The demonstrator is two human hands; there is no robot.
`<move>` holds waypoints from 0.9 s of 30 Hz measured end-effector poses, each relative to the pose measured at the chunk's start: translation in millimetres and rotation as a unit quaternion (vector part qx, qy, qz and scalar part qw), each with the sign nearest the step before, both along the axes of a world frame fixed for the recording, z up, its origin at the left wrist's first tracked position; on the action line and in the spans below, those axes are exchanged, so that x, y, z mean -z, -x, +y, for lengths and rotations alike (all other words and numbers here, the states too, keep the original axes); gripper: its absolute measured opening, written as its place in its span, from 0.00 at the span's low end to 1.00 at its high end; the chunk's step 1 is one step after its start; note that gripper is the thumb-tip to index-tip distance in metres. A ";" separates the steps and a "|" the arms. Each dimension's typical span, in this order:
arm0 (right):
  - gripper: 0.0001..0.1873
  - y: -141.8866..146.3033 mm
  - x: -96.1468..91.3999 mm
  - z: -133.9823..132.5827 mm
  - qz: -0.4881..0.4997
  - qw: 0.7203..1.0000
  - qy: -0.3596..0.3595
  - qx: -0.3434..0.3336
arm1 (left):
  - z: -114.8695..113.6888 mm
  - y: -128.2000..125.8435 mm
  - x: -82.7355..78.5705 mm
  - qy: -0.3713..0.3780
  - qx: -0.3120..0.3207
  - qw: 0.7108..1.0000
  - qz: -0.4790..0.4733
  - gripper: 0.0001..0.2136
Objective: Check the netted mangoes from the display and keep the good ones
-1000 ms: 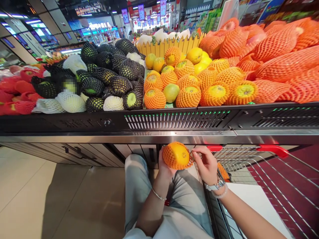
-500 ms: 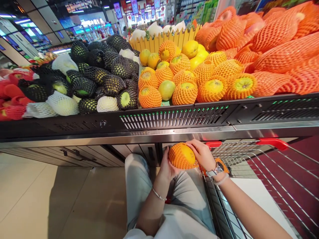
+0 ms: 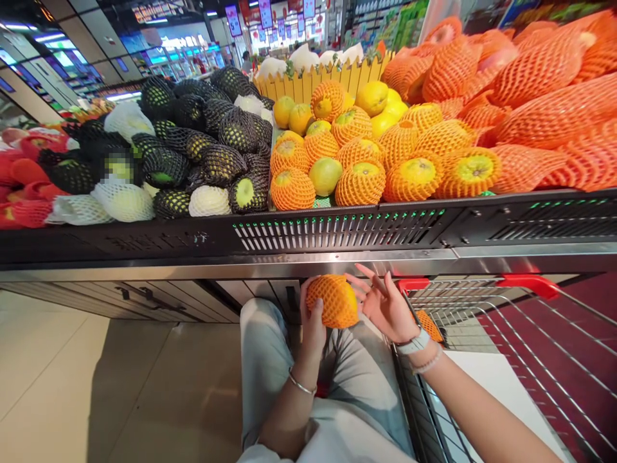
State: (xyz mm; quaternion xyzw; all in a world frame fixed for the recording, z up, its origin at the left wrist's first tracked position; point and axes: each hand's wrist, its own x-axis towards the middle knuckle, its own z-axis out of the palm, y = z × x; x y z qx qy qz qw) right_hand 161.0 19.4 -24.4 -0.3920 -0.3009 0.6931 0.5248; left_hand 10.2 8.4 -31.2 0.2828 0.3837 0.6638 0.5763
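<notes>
My left hand (image 3: pixel 312 318) grips a yellow citrus fruit in an orange foam net (image 3: pixel 332 301), held low over my pale trousers (image 3: pixel 284 350) in front of the display. My right hand (image 3: pixel 384 307) is just right of that fruit, palm turned towards it and fingers spread. A small gap seems to separate them. A second orange-netted fruit (image 3: pixel 429 326) lies in the shopping cart (image 3: pixel 456 308), close below my right wrist. A watch and a bracelet sit on that wrist, and a thin bangle on my left wrist.
A produce display rises ahead, with a black front panel (image 3: pixel 337 230) and steel edge (image 3: pixel 241 270). It holds netted citrus (image 3: pixel 361 183), netted melons (image 3: pixel 207 164) and large orange-netted fruit (image 3: pixel 544 106). The cart's red handle (image 3: pixel 527 285) lies right; tiled floor (image 3: pixel 53 379) lies left.
My right hand has come off the fruit and its fingers have spread apart. The netted fruit has shifted left in my left hand, with more of its net facing me.
</notes>
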 end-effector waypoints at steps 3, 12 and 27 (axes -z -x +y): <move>0.40 13.4 -2.7 -7.4 0.088 0.992 0.055 -0.069 | -2.9 11.0 -12.4 -0.133 0.008 0.970 0.204 0.20; 0.21 23.8 10.4 -4.8 0.201 0.961 0.188 -0.022 | -7.9 3.7 -22.5 -0.188 0.181 0.909 0.325 0.33; 0.23 24.5 20.6 -7.3 0.042 0.986 -0.044 -0.158 | -3.2 0.4 -44.2 -0.250 0.231 0.795 0.503 0.21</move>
